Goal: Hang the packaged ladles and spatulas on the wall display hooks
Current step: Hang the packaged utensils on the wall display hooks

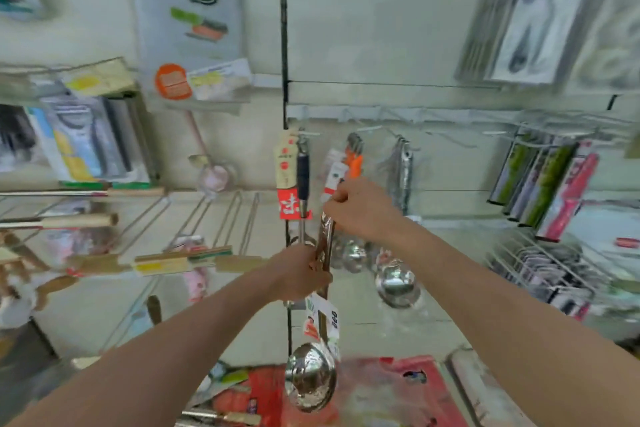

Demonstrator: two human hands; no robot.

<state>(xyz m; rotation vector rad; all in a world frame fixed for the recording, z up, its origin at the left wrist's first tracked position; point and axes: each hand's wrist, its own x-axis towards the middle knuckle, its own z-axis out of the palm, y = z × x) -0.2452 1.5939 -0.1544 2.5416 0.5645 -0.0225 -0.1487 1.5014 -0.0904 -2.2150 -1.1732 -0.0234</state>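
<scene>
A packaged steel ladle (311, 381) hangs bowl-down in front of the wall, a white and red label on its handle. My left hand (300, 276) grips the middle of the handle. My right hand (358, 206) holds the upper end of the handle, just below an orange-handled utensil (355, 159) hanging on a wall hook (367, 130). To the left a dark-handled utensil (302, 177) with a red and cream card hangs on its own hook. Further steel ladles (398, 282) hang to the right.
Long empty wire hooks (225, 218) and wooden-handled tools (79, 220) fill the left wall. Boxed goods (543, 184) hang at the right above a wire rack (540, 263). Red packaged items (384, 392) lie below. A black vertical rail (284, 45) divides the wall panels.
</scene>
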